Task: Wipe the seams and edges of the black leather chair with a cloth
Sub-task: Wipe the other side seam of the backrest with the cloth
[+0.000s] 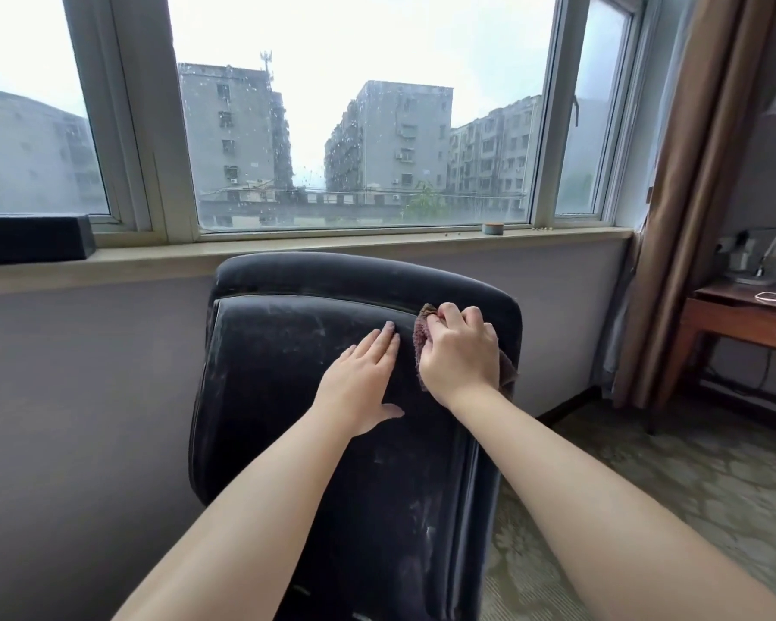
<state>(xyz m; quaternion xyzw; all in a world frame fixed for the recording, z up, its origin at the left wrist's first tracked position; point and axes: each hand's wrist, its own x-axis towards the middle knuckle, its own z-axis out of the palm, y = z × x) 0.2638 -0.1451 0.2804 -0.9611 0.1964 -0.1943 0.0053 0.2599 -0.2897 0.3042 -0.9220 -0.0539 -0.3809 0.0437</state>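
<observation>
Chair [287, 351] by window sill [377, 246]: right hand [460, 356] clutches cloth [422, 333], left hand [359, 383] lies flat.

Dusty matt leather chair [287, 351], nubby cloth [422, 338]

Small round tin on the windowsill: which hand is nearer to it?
Right. The right hand, gripping the cloth, sits almost directly below the tin; the left hand lies flat farther left and lower.

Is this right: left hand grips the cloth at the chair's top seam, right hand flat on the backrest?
Hands are swapped. In the head view the right hand grips the cloth at the chair top seam; the left hand lies flat on the backrest.
</observation>
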